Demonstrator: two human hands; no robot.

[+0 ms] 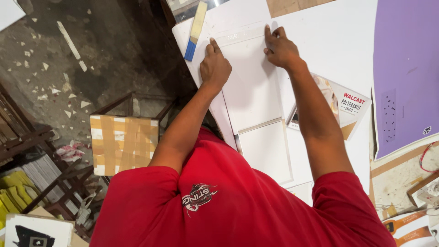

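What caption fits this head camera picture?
Left hand and right hand press flat on a white panel atop the white worktable.

Two hands on work: left hand [215, 68], right hand [280, 48]. Two white panels: upper panel [251, 87], lower panel [265, 151]. One clear ruler [240, 34]. One blue-tipped sanding block [195, 31]. One purple sheet [404, 68]. One leaflet [350, 110]. One taped box [123, 142]. One red shirt [238, 206].

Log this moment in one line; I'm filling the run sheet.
left hand: flat on white panel | right hand: fingertips at panel's far edge | blue-tipped strip: beside left hand
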